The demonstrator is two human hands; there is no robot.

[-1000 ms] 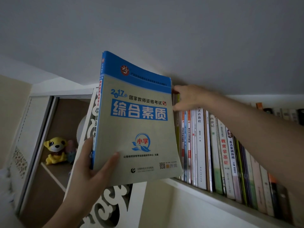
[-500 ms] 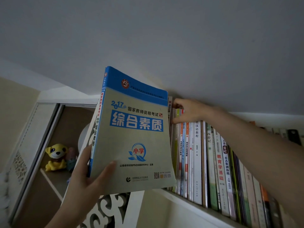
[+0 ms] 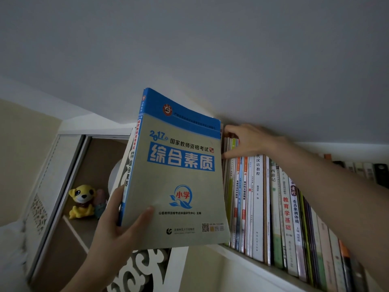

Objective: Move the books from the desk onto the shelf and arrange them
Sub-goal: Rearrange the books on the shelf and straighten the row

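Setting: dim room seen from below, grey ceiling (image 3: 189,49) close above a white wall shelf (image 3: 248,261) that slopes off to the right; a row of upright books (image 3: 273,207) fills it, spines out.
Task thing: blue-and-grey exam workbook (image 3: 174,182), softcover, held up in the air at the row's left end, cover facing the camera, spine to the left, tilted slightly. Its right edge overlaps the first shelved spines; its lower edge looks level with the shelf lip, not resting on it.
Left hand (image 3: 117,228): grip clamped on the workbook's lower left corner, thumb across the cover, fingers behind the spine.
Right hand (image 3: 244,142): reaches to the tops of the leftmost shelved books; fingers curl over their top edges, thumb lower against the spines, so it seems to be holding them aside.
Step in hand: opening a slot at the row's left end and feeding the workbook in.
Doing it well: press the row rightward at the top and hold it; turn the workbook so its fore-edge leads and the spine ends facing out; land the bottom edge on the shelf, then slide back. Ceiling is close, so enter low and tip upright.
Risk: the soft cover may buckle or catch a neighbour.
Side detail: yellow plush dog (image 3: 82,201) in an open cabinet (image 3: 63,239) lower left; carved white panel (image 3: 143,268) below the workbook.
Hidden: the gap itself, behind the workbook; the shelf's left end; no bench in view, so books left to move cannot be counted; far-right spines too dark to read.
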